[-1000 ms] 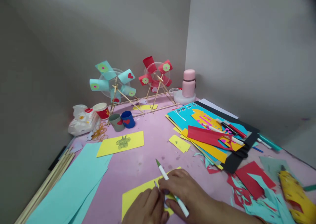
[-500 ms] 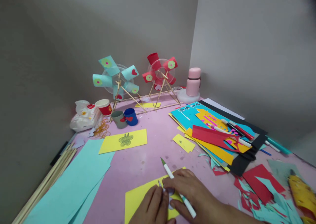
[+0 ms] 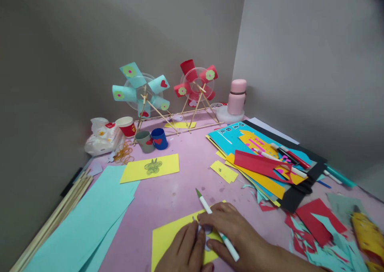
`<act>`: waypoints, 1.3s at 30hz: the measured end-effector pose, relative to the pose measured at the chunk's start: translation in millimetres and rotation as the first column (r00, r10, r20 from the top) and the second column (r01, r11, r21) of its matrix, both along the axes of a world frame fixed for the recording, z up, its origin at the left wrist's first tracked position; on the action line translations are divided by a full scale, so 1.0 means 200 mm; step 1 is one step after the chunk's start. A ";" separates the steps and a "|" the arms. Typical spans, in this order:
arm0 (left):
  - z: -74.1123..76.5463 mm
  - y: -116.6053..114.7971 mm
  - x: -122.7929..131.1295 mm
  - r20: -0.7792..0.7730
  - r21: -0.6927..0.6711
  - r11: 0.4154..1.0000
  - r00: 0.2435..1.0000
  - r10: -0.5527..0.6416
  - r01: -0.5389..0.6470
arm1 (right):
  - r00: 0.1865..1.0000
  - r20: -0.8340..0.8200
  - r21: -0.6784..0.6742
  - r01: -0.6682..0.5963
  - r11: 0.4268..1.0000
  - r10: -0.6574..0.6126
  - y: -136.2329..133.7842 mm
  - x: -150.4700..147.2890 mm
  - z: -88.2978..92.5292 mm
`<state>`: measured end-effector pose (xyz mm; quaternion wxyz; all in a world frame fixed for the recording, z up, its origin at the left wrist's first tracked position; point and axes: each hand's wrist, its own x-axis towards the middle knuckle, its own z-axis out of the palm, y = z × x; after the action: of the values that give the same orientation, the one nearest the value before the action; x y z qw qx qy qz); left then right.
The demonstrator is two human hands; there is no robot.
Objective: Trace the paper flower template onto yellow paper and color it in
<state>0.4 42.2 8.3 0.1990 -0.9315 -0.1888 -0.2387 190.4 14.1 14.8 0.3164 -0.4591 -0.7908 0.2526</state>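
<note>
A yellow paper sheet (image 3: 168,236) lies on the table in front of me. On it is a small lilac paper cutout (image 3: 208,243), mostly covered by my fingers, so its full outline is hidden. My left hand (image 3: 186,246) has its fingers together, holding the cutout down from the left. From the other side, my right hand (image 3: 229,232) touches the cutout with its fingertips. Tucked between that hand's fingers is a white marker (image 3: 205,203) with a green tip, uncapped and pointing away from me. Farther back, another yellow sheet (image 3: 129,173) bears a drawn butterfly (image 3: 153,167).
Light-blue paper (image 3: 81,212) and wooden sticks (image 3: 57,220) lie left. Two paper-bladed wheels (image 3: 144,94) on stick frames stand behind small paper cups (image 3: 159,139). Right are stacked papers (image 3: 228,134), markers, paper scraps (image 3: 327,244) and a pink bottle (image 3: 237,100).
The camera view has shifted slightly. Both hands stay on the lilac cutout with only a slight finger movement, and the marker remains in my right hand.
</note>
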 end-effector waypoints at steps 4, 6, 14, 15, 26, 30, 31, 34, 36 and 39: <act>0.01 0.00 0.00 -0.012 -0.031 0.999 1.000 0.007 -0.008 | 1.000 -0.023 -0.039 -0.007 0.999 0.006 0.00 0.00 -0.01; 0.01 -0.01 0.00 -0.011 -0.053 0.998 1.000 0.020 -0.021 | 0.999 -0.035 -0.038 -0.003 0.999 0.002 0.00 0.00 -0.01; -0.03 0.00 -0.04 -0.049 0.004 1.000 0.999 -0.008 0.008 | 1.000 -0.019 -0.063 0.012 0.998 -0.014 0.00 0.00 0.00; -0.04 0.01 -0.04 -0.060 0.013 1.000 0.998 -0.022 0.022 | 1.000 -0.018 -0.062 0.011 0.998 -0.012 0.00 0.00 0.00; -0.04 0.04 -0.05 -0.020 -0.102 0.995 1.000 0.005 -0.007 | 0.999 -0.016 -0.062 0.031 0.998 -0.032 0.00 0.00 -0.01; 0.00 0.05 -0.03 0.030 -0.213 0.977 1.000 -0.003 0.010 | 1.000 -0.023 -0.048 0.015 0.999 -0.016 0.00 0.00 -0.01; 0.01 0.05 -0.03 0.050 -0.230 0.973 0.999 -0.009 0.020 | 1.000 -0.029 -0.040 0.010 0.999 -0.012 0.00 0.00 -0.01; 0.04 0.05 -0.02 0.111 -0.231 0.971 0.993 -0.028 0.053 | 0.999 -0.038 -0.033 -0.001 0.999 0.000 0.00 0.01 -0.01; 0.04 0.06 -0.01 0.117 -0.247 0.966 0.992 -0.048 0.076 | 1.000 -0.031 -0.046 -0.005 0.999 0.004 0.00 0.01 -0.01; 0.04 0.06 -0.02 0.097 -0.300 0.948 0.992 -0.076 0.102 | 1.000 -0.010 -0.057 0.001 0.998 -0.001 0.01 0.01 -0.01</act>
<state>-3.2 54.0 16.4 0.0340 -0.9477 -0.1894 -0.2545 192.1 16.4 12.3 0.3071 -0.4670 -0.7816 0.2770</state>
